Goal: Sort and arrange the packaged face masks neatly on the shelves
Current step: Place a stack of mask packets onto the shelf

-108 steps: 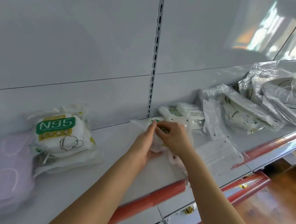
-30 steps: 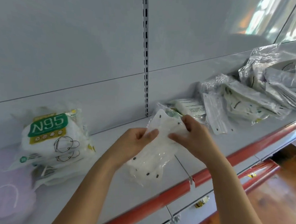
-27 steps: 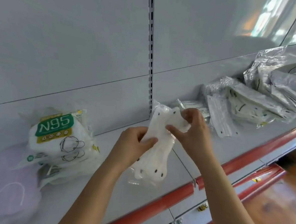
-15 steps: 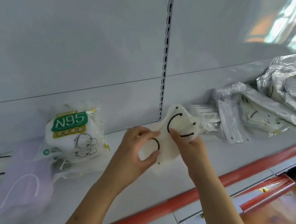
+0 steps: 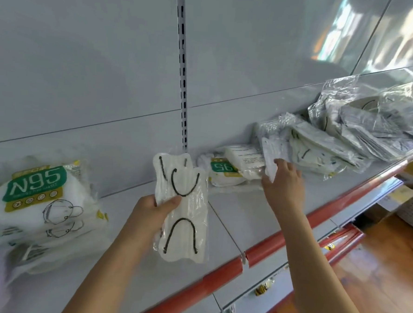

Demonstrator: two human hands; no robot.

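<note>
Mid-sort: one pack in my left hand, my right reaching for the next.

The shelf (image 5: 223, 220) carries everything: an N95 stack (image 5: 41, 194) leaning at far left, a loose heap of clear-wrapped packs (image 5: 361, 134) at right, a small N95 bundle (image 5: 226, 169) between them. I hold the white mask pack (image 5: 184, 218) with black ear loops upright above the shelf, I judge to read its type before grouping it. My left hand (image 5: 148, 215) is clamped on its edge, forearm angled up; my right hand (image 5: 283, 185), arm stretched forward, has fingertips closing on a thin clear packet (image 5: 273, 153) at the heap's edge.
</note>
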